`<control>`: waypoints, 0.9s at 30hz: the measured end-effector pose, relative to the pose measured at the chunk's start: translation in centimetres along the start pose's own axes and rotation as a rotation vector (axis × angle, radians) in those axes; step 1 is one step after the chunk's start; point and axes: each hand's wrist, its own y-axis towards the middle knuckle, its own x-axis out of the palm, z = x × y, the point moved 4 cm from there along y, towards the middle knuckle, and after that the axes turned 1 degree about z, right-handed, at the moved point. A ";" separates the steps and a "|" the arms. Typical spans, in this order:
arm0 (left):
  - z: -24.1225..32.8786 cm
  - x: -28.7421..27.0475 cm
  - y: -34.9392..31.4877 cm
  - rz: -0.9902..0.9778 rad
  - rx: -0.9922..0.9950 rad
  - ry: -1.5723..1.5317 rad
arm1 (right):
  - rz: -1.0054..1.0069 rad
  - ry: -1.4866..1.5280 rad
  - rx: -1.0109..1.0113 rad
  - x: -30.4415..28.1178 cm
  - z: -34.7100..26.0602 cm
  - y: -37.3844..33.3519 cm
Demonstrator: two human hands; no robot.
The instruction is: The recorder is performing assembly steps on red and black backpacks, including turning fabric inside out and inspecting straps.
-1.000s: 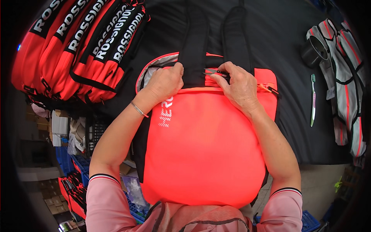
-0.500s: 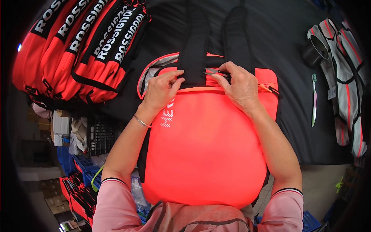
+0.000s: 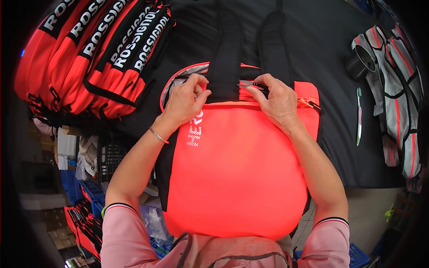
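Pink short-sleeved top: left sleeve and right sleeve matching, cloth plain, lightly creased. Sleeve hems banded: black outer edge, white line, thin red line against pink. Forearms bare below hems; left hand and right hand bare too. Slim silvery bangle around left wrist, orange tint toward one end. Across torso front, brownish-red outer layer, thin, see-through-looking, dark piping curving over it. Finer weave too small to tell.
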 end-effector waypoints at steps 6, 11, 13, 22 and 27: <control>-0.6 0.9 0.3 0.095 0.126 0.063 | 0.011 -0.047 -0.050 0.0 -0.3 0.2; 0.3 1.1 0.7 0.114 0.274 0.225 | 0.033 -0.028 -0.081 -0.1 -0.5 0.2; 0.6 1.4 1.0 -0.002 0.229 0.332 | 0.030 -0.025 -0.068 0.0 -0.3 0.1; -1.0 0.5 3.1 -0.432 0.067 0.060 | 0.045 -0.043 -0.097 0.0 -0.1 0.2; -1.1 -0.3 2.9 -0.551 -0.008 -0.037 | 0.042 -0.030 -0.104 -0.1 0.0 0.3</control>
